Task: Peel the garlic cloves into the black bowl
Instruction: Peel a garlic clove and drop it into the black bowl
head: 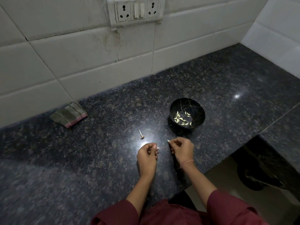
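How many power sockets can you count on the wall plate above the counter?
2. The left socket sits at the left end of the wall plate, the right socket at its right end, with two switches between them. None seems hidden.

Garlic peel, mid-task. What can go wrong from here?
1. The left hand pinches a pale piece and the right hand a white sliver. Both are tiny, so a slipped grip would likely drop them short of the black bowl.
2. The right hand is near the counter edge, so a dropped bit might reach the floor.
3. Clove or skin is unclear here, so skin could land among the cloves.
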